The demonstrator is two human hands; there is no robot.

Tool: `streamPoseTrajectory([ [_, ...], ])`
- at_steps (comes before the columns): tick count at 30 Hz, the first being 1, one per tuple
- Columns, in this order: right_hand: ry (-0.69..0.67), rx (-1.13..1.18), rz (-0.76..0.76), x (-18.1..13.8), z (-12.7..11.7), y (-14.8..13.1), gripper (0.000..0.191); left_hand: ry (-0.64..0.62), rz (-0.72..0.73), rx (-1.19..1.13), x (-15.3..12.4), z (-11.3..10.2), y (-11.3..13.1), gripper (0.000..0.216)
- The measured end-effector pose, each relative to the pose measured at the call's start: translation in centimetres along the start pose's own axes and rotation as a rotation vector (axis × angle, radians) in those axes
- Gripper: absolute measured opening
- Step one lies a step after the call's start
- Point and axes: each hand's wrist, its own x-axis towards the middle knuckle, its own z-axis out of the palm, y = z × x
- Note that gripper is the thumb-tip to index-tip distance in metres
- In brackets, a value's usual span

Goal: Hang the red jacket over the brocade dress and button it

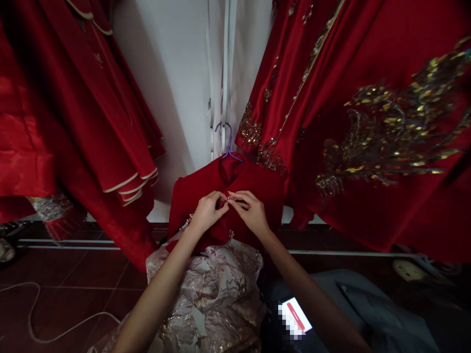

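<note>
A dark red garment (191, 196) hangs on a purple hanger (228, 142) in front of me, low against a white wall. My left hand (208, 211) and my right hand (250, 211) meet at its front, just below the collar. Both pinch a small beaded fastening (231, 198) between their fingertips. Below the red top, a pale brocade skirt (217, 289) with a gold pattern spreads down toward me.
Red satin robes with cream trim (91, 113) hang at the left. A red gown with gold sequin embroidery (382, 127) hangs at the right. A phone with a lit screen (296, 318) lies on grey cloth at lower right. A white cable (33, 314) curls on the dark floor.
</note>
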Motion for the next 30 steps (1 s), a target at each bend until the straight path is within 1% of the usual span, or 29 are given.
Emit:
streamPoseTrajectory([
  [6, -0.015, 0.061, 0.020, 0.3, -0.1, 0.3, 0.026, -0.022, 0.037, 0.054, 0.1, -0.3, 0.2, 0.010],
  [11, -0.069, 0.106, 0.044, 0.7, -0.4, 0.8, 0.027, -0.070, 0.059, 0.146, 0.5, -0.7, 0.4, 0.008],
  [13, -0.098, 0.117, 0.059, 1.0, -0.5, 1.1, 0.027, -0.095, 0.078, 0.164, 0.6, -0.6, 0.5, 0.008],
  [15, -0.134, 0.104, 0.058, 1.2, -0.5, 1.3, 0.027, -0.066, 0.053, 0.131, 0.5, 0.0, 0.4, 0.008],
  [18, -0.146, 0.067, 0.030, 1.0, -0.3, 1.2, 0.035, 0.070, -0.077, -0.056, 0.1, 1.3, -0.1, 0.011],
  [20, -0.143, 0.038, 0.000, 0.2, -0.1, 1.0, 0.050, 0.131, -0.176, -0.246, -0.4, 2.2, -0.4, 0.015],
  [23, -0.194, -0.048, -0.028, -2.1, 0.4, 0.5, 0.081, 0.156, -0.295, -0.494, -0.9, 2.9, -0.7, 0.018],
  [25, -0.231, -0.130, -0.040, -3.8, 0.5, 0.5, 0.093, 0.158, -0.337, -0.581, -1.0, 3.1, -0.6, 0.018],
  [27, -0.236, -0.201, -0.047, -5.4, 0.3, 0.7, 0.093, 0.126, -0.359, -0.649, -1.1, 3.0, -0.5, 0.018],
  [30, -0.170, -0.249, 0.026, -7.0, -1.1, 1.0, 0.082, 0.066, -0.406, -0.730, -1.6, 2.7, -0.6, 0.019],
])
